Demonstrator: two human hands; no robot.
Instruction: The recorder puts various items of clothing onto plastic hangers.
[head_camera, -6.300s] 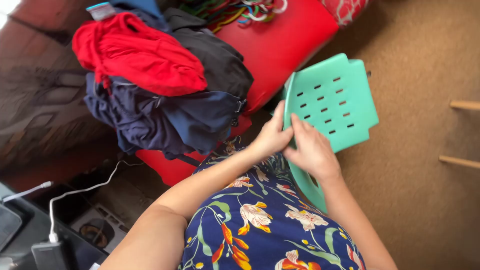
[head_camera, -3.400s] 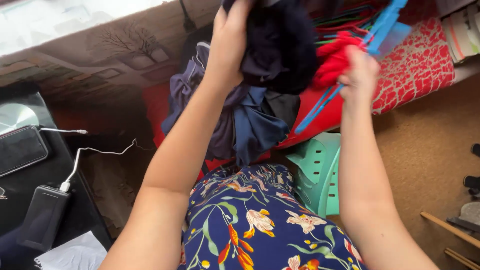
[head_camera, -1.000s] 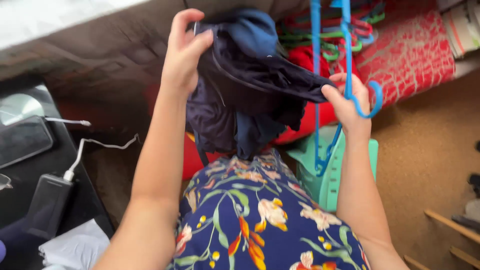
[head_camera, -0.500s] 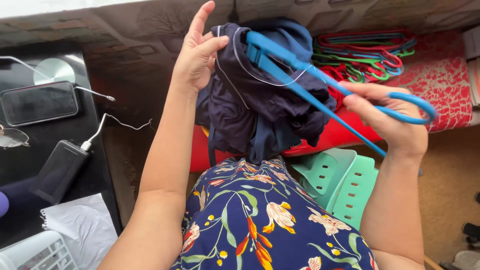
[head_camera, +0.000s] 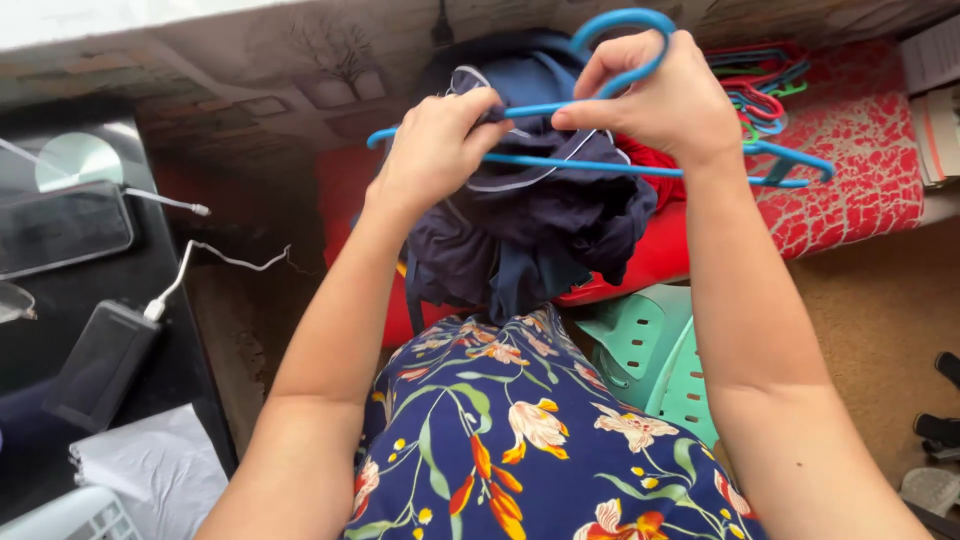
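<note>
A blue plastic hanger (head_camera: 610, 165) lies level in front of me, hook up. My right hand (head_camera: 665, 95) grips it at the neck, below the hook. My left hand (head_camera: 435, 145) pinches the top of a dark navy garment (head_camera: 540, 215) against the hanger's upper bar. The garment hangs bunched under the hanger, a thin white cord running across it. Behind it, more dark clothes and a red cloth (head_camera: 650, 160) lie on a red cushion (head_camera: 850, 165).
A heap of coloured hangers (head_camera: 770, 85) lies on the red cushion at upper right. A mint-green plastic stool (head_camera: 655, 355) lies beside my lap. A black table (head_camera: 180, 375) at left bears a phone (head_camera: 60, 225), a power bank (head_camera: 95, 365) with white cable, paper and glasses. Brown carpet (head_camera: 880, 310) covers the right.
The hanger swung from a slanted hold to level. My right hand moved up and left to its neck. My left hand closed on the garment at the hanger bar.
</note>
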